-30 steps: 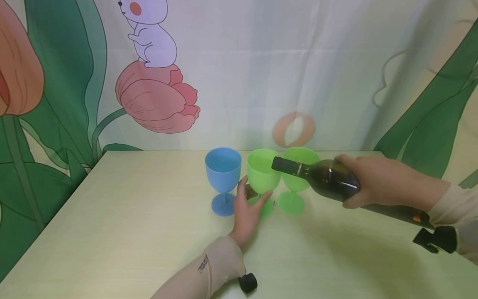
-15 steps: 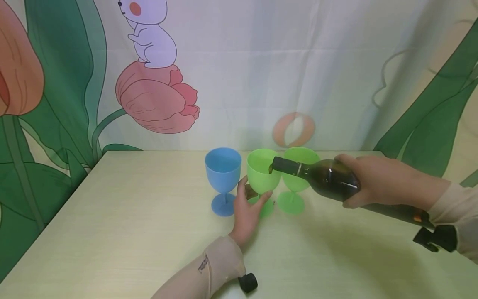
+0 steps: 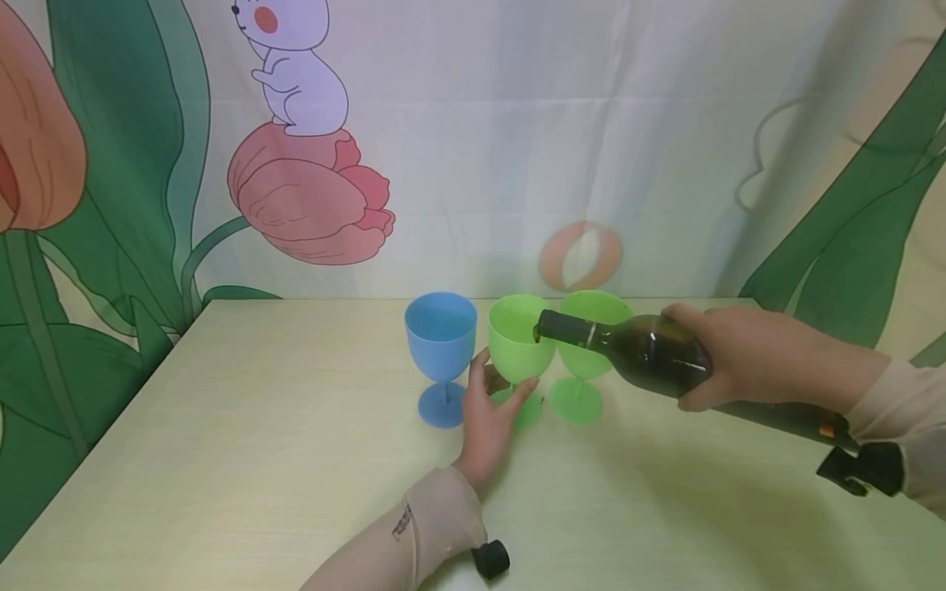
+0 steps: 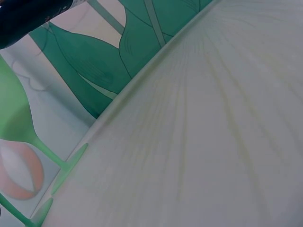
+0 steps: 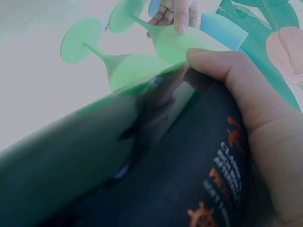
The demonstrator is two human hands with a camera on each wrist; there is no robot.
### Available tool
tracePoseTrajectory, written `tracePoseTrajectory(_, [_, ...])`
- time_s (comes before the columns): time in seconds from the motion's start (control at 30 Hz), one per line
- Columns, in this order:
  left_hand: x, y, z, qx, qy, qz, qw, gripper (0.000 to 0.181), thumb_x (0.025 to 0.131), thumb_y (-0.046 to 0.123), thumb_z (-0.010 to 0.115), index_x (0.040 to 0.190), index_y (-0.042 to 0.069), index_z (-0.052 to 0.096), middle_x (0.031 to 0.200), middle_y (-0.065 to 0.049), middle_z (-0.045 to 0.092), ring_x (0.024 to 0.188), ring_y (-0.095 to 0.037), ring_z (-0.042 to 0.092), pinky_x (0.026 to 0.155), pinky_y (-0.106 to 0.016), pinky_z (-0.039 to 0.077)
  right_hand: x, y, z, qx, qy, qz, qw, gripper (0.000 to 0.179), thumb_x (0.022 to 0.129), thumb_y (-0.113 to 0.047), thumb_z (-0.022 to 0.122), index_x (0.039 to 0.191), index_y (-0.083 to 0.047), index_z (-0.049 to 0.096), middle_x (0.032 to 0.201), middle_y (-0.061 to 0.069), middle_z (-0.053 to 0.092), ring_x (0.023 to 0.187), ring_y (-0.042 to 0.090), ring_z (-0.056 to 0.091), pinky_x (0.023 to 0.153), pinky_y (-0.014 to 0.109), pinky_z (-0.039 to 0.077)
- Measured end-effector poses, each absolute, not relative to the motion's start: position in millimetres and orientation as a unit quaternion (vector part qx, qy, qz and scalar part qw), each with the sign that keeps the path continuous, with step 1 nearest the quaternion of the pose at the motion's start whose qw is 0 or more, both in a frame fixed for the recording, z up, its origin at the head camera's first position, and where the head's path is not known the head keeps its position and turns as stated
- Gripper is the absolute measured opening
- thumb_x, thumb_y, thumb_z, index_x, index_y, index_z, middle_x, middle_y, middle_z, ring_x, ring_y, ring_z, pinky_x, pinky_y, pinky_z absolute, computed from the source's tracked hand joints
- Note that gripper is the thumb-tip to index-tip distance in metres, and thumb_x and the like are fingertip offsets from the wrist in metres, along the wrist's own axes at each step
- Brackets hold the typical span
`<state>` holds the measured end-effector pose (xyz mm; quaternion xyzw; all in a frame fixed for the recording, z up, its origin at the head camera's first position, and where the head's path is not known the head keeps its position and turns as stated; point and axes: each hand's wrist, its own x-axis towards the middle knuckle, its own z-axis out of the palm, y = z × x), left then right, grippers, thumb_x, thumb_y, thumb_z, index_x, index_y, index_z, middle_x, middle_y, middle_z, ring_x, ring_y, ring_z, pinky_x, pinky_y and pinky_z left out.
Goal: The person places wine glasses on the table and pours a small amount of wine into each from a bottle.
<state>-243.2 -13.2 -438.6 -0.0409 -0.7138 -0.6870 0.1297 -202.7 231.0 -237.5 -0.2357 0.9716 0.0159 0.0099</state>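
In the head view my right hand (image 3: 776, 357) grips a dark wine bottle (image 3: 654, 355) round its body, tilted with its neck to the left. The bottle's mouth is over the rim of the middle green goblet (image 3: 521, 355), and a little dark liquid shows at its lip. My left hand (image 3: 488, 431) holds that goblet low down, thumb and fingers either side of the stem and lower bowl. Printed lettering and orange marks show on the bottle's label (image 5: 218, 175) in the right wrist view. The left wrist view catches only part of the bottle (image 4: 33, 19).
A blue goblet (image 3: 441, 345) stands upright just left of my left hand. Another green goblet (image 3: 578, 400) stands to the right, its bowl partly behind the bottle neck. All are near the back of the pale table (image 3: 244, 443), before a printed curtain (image 3: 473, 164).
A small trickle of dark liquid has appeared at the bottle's mouth since the earliest frame. Both hands and the goblets have hardly moved.
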Motion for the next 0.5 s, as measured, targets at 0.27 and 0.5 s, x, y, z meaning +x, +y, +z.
tracePoseTrajectory(0.27, [-243.7, -12.7, -437.8, -0.029, -0.719, -0.684, 0.122, 0.064, 0.083, 0.022, 0.076, 0.137, 0.022, 0.042, 0.113, -0.010, 0.062, 0.102, -0.021, 0.055, 0.098, -0.048, 0.043, -202.9, 231.7, -237.1, -0.238, 0.971, 0.009, 0.012, 0.062, 0.058, -0.037, 0.082, 0.107, -0.017, 0.050, 0.067, -0.006, 0.051, 0.059, 0.009, 0.045, 0.050, 0.026, 0.036])
tracePoseTrajectory(0.5, [-243.2, -13.2, -438.0, -0.038, -0.712, -0.691, 0.123, 0.066, 0.083, 0.024, 0.076, 0.138, 0.025, 0.041, 0.116, -0.007, 0.063, 0.104, -0.020, 0.054, 0.099, -0.047, 0.042, -203.3, 231.3, -236.1, -0.237, 0.971, 0.010, 0.015, 0.062, 0.059, -0.037, 0.082, 0.108, -0.018, 0.050, 0.068, -0.007, 0.052, 0.060, 0.009, 0.046, 0.051, 0.026, 0.036])
